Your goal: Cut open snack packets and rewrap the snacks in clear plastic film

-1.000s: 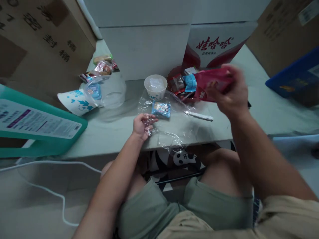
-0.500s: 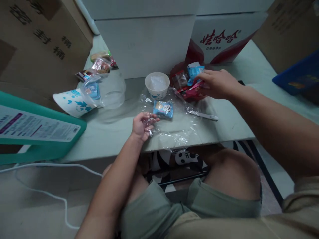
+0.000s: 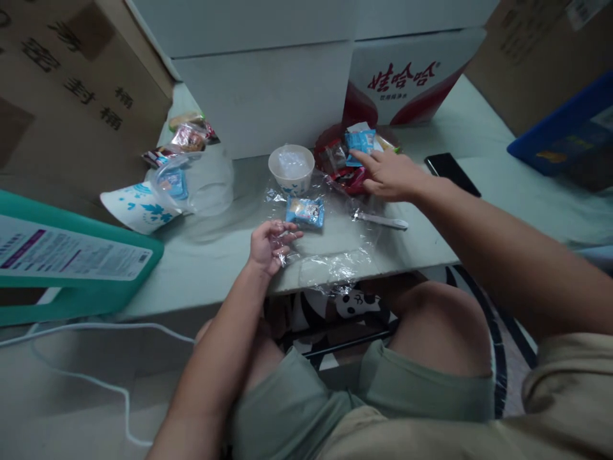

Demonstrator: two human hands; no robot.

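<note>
My left hand (image 3: 275,245) rests palm up near the table edge. Its fingers curl loosely around a crinkled clear plastic bag (image 3: 335,263). Just beyond its fingertips lies a blue snack packet (image 3: 305,212), sealed and flat on the plastic. Behind that packet stands a white paper bowl (image 3: 292,181) with translucent plastic inside. My right hand (image 3: 385,176) hovers over a dark red dish (image 3: 325,142) of wrapped snacks, its index finger stretched out at another blue packet (image 3: 360,144). A pink-red wrapper (image 3: 353,179) lies below that hand, partly covered. Near the bag lies a white plastic utensil (image 3: 383,221).
On the left are a tipped paper cup (image 3: 138,207), a clear plastic cup (image 3: 211,185) and wrapped snacks (image 3: 189,137). A green jug (image 3: 71,255) stands nearer. White boxes (image 3: 258,102) line the back. A black phone (image 3: 451,174) lies right, before a blue object (image 3: 560,131).
My right hand has shifted slightly left and spread its index finger over the blue packet in the dish. The head view has turned a little, uncovering the phone. My left hand stays put.
</note>
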